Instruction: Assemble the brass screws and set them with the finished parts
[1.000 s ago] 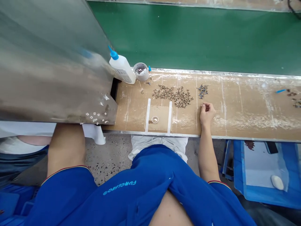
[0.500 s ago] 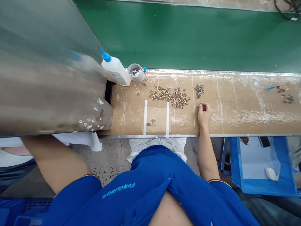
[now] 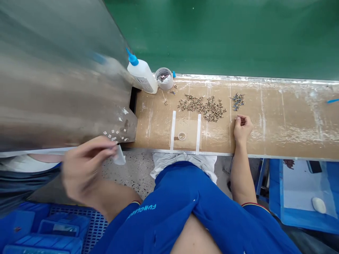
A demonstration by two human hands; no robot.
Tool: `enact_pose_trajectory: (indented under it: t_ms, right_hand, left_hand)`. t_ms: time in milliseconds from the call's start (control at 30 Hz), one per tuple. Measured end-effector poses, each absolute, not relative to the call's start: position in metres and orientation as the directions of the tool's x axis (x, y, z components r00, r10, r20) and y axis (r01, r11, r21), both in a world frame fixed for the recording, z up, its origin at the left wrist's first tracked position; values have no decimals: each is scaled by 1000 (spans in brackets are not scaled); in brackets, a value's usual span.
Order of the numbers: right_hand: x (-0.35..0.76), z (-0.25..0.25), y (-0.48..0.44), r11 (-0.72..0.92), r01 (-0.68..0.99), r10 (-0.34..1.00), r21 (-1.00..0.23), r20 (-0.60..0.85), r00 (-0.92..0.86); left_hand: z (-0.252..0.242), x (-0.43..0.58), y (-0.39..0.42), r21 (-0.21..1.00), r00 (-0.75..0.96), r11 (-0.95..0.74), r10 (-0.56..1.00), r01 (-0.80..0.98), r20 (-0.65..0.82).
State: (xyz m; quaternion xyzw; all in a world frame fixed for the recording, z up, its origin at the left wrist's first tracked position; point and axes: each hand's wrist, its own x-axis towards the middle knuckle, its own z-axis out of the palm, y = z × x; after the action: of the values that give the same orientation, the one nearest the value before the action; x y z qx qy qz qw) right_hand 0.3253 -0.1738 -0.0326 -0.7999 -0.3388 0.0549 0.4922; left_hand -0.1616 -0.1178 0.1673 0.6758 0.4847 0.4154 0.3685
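Note:
My left hand (image 3: 86, 162) is raised off the left front edge of the bench, blurred, its thumb and fingers pinched together. A tiny dark thing shows at the fingertips, too small to name. Close by my right hand (image 3: 243, 128), which rests on the cardboard bench top (image 3: 275, 123) with curled fingers, lies a small pile of metal parts with blue bits (image 3: 238, 102); whatever those fingers hold is hidden. Between the hands spreads a bigger heap of small brass-coloured parts (image 3: 203, 107). A little round clear dish (image 3: 182, 136) sits between two white tape strips.
A white bottle with a blue nozzle (image 3: 143, 76) and a tape roll holding scraps (image 3: 164, 78) stand at the back left. A metal panel (image 3: 66, 77) walls the left side. Behind runs a green surface (image 3: 225, 38). A blue tray (image 3: 277, 211) is at right, blue crates (image 3: 60, 225) lower left.
My left hand has come out from under the metal panel and up into view, pinched. The view has shifted, while my right hand keeps its place by the small pile.

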Motion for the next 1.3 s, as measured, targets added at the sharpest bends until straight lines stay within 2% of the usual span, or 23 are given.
enact_pose_trajectory:
  t_ms: [167, 300, 533, 633, 733, 833, 1000, 1300]
  right_hand:
    - [304, -22, -174, -162, 497, 553, -852, 339, 761]
    - [270, -9, -173, -57, 519, 683, -853, 346, 644]
    - [219, 10, -169, 36, 382, 942, -923, 159, 294]
    - [196, 10, -163, 10, 316, 998, -949, 30, 58]
    - [178, 6, -160, -35, 258, 997, -966, -53, -62]
    - [170, 2, -163, -49, 224, 995, -973, -67, -74]
    - [169, -2, -172, 56, 303, 998, -951, 57, -6]
    - [164, -12, -178, 195, 413, 979, -890, 204, -24]
  left_hand:
    - [133, -93, -98, 956, 377, -175, 923, 233, 77]
    - [95, -49, -93, 964, 446, -153, 894, 215, 43]
    - [40, -38, -66, 991, 466, 35, 880, 133, -94]
    - [30, -36, -57, 992, 495, -25, 868, 126, -41]
    - [17, -31, -54, 987, 530, -88, 848, 137, 2]
    - [0, -24, -55, 991, 549, -55, 835, 121, -21]
    - [-19, -13, -59, 995, 516, 84, 850, 62, -104]
    - [-25, -9, -63, 991, 537, 59, 836, 124, -117]
